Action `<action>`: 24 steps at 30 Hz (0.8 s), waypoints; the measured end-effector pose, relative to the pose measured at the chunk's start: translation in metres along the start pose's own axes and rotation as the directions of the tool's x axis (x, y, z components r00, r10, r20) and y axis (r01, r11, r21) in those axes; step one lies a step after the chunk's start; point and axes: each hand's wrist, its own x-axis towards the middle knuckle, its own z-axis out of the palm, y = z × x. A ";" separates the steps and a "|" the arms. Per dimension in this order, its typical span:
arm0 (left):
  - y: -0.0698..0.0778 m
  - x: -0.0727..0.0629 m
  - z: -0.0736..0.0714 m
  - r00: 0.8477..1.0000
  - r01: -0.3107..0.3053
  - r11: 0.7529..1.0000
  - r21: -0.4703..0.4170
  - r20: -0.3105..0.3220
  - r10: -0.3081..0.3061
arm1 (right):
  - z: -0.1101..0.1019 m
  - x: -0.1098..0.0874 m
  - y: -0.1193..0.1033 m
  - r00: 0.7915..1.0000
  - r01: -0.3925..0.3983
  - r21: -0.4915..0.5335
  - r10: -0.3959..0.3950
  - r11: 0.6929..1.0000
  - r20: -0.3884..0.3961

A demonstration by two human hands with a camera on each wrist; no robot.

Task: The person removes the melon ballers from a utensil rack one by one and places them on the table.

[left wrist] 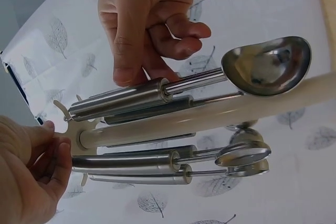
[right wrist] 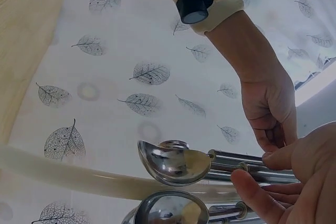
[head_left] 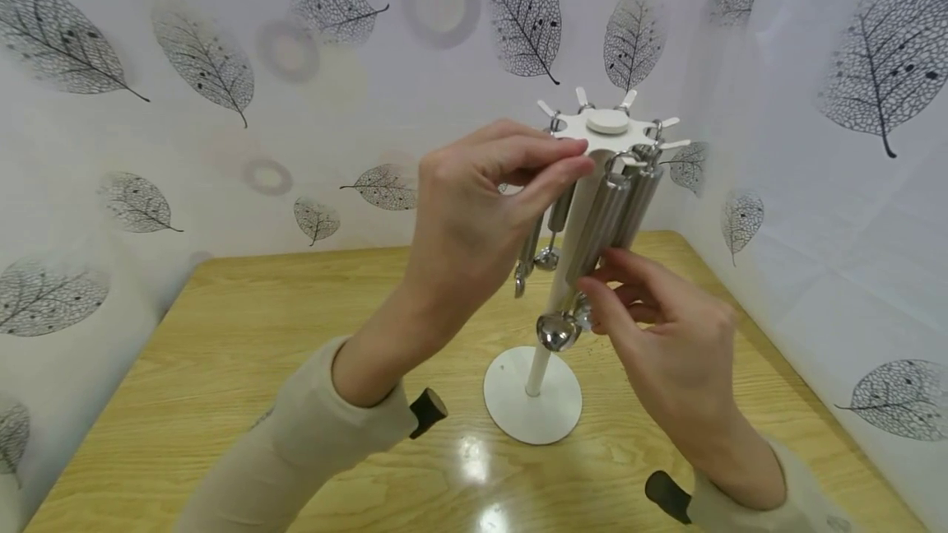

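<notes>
A white stand [head_left: 533,414] with a round base, a slim pole and a hooked top plate carries several metal utensils by their loops. My left hand [head_left: 474,212] pinches the edge of that top plate [head_left: 569,127] between thumb and fingers. Lower down, my right hand [head_left: 674,344] pinches the steel handle of an ice cream scoop [right wrist: 176,163] near the handle's lower end. The scoop hangs bowl downward beside the pole. A second scoop [right wrist: 170,211] hangs close by it. On the stand's other side hang more metal utensils [left wrist: 244,153] with shiny rounded heads.
The stand rests on a light wooden table [head_left: 296,377]. White cloth [head_left: 355,105] with a leaf print surrounds the table at the back and sides. A black wrist camera [head_left: 428,413] juts from the left sleeve, another [head_left: 668,497] from the right.
</notes>
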 end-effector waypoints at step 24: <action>0.000 0.000 0.001 0.999 0.006 0.999 0.033 -0.041 -0.005 | 0.005 0.008 0.001 0.998 0.000 0.021 -0.001 1.000 0.069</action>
